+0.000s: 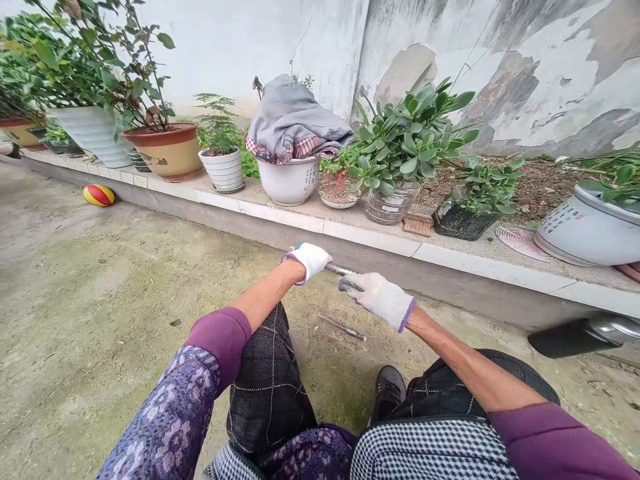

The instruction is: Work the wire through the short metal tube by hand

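Both my hands wear white work gloves with purple cuffs. My left hand (311,259) is closed around one part of a short grey metal rod (340,269), and a bit of teal shows at its far side. Close by on the right, my right hand (380,297) has its fingers wrapped at the rod's other end. A dark grey patch shows at those fingers; whether it is glove coating or a separate piece I cannot tell. Below the hands, a second thin rod (345,327) lies on the concrete ground between my feet.
A low tiled ledge (280,215) runs across in front, bearing several potted plants, a white pot (287,180) with grey cloth (295,117) over it, and a small brush (418,224). A red-and-yellow ball (99,195) sits at left. A black cylindrical object (570,338) lies at right.
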`<control>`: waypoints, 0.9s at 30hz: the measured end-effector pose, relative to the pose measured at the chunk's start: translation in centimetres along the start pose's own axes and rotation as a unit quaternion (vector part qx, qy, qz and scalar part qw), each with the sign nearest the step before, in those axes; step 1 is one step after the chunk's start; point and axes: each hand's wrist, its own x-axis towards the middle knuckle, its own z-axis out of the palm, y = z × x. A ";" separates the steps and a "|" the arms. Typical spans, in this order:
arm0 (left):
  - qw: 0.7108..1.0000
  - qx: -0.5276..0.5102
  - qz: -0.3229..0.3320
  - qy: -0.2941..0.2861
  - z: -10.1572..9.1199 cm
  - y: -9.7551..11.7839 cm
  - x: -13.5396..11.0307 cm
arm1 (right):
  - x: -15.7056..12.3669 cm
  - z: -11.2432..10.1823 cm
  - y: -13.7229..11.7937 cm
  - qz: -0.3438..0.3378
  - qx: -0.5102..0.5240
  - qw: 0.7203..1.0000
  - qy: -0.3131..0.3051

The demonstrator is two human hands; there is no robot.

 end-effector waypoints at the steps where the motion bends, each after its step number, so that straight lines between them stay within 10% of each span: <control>1: 0.999 0.025 0.020 -0.030 0.2 0.4 -0.1 | 0.2 -0.4 0.2 0.009 -0.014 1.000 0.002; 8: 0.994 0.007 0.103 0.045 -1.0 3.4 -1.5 | 1.7 -3.1 6.2 0.100 0.051 0.987 0.114; 15: 0.982 -0.149 -0.018 0.115 -2.0 1.4 -0.4 | 0.5 0.1 4.8 0.105 0.163 0.978 0.076; 20: 0.997 -0.043 -0.023 0.061 -0.3 0.3 -0.1 | -0.2 1.5 1.6 0.018 0.082 0.996 0.014; 27: 0.998 -0.035 0.061 0.000 -0.7 2.0 -0.2 | 0.8 -3.8 4.9 0.082 0.114 0.983 0.120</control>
